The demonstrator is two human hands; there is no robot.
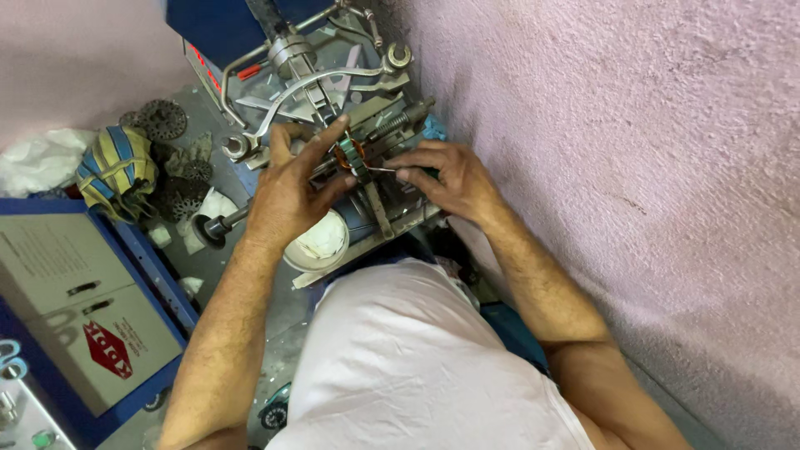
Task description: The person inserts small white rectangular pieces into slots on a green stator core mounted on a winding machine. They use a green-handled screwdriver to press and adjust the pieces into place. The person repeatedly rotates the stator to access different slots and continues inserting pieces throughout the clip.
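A small metal core wound with copper wire [351, 157] sits on a grey metal winding machine [333, 75]. My left hand [292, 187] rests against the core's left side, fingers spread over it. My right hand [446, 177] is on its right side and pinches a thin wire end [382, 170] that leads to the core. Curved metal arms [287, 96] and a threaded rod [400, 118] of the machine stand just behind the hands.
A rough pink wall [633, 150] fills the right side. To the left lie a striped yellow and blue cloth bundle [115, 167], several round toothed metal discs [162, 121], a white bag [37, 158] and a blue cabinet [92, 308]. A white round cup [321, 242] sits below my left hand.
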